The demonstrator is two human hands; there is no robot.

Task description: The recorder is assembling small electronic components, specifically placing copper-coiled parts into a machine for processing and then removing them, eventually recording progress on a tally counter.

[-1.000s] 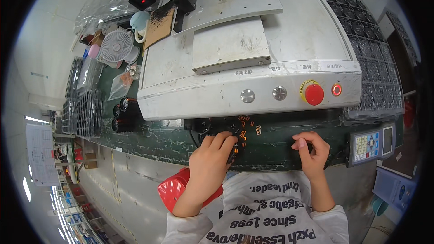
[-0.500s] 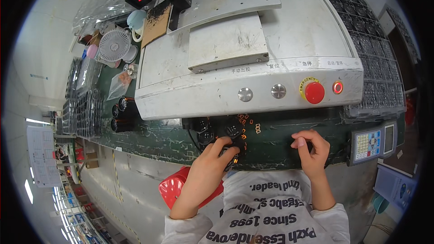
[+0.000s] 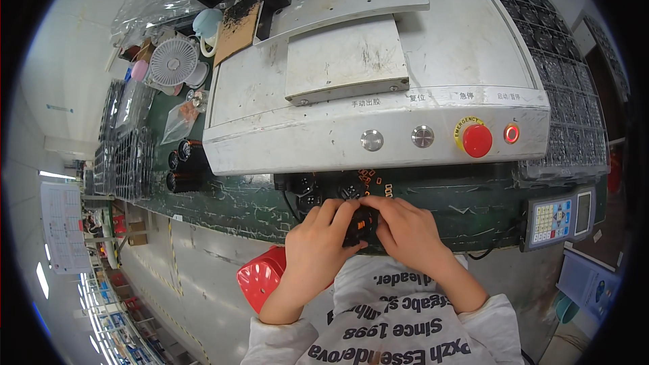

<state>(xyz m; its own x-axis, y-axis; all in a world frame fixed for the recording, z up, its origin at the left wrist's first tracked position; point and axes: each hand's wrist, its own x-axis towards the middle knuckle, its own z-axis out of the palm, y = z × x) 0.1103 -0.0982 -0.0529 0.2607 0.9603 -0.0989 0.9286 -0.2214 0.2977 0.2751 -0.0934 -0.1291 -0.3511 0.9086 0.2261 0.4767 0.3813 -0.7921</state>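
Both hands meet over a small black part (image 3: 359,230) with orange pieces on it, at the table's front edge. My left hand (image 3: 319,235) is closed around its left side, the thumb pointing right along the lower edge. From the right, my right hand (image 3: 412,233) presses curled fingertips onto the same part, and its thumb is partly hidden. Just beyond the fingers lie black round parts (image 3: 350,191) with dark faces. Several small orange rectangular frames (image 3: 389,190) are scattered beside them.
A large pale machine (image 3: 324,152) with silver buttons and a red emergency button (image 3: 477,140) stands behind the hands. A grey keypad controller (image 3: 561,216) sits at right, stacked clear trays (image 3: 568,128) behind it. Black cylinders (image 3: 186,159) stand left; a red stool (image 3: 262,276) is below.
My right hand has moved left from above the table and now touches the black part. My left hand has shifted slightly right, its fingers closer around that part.
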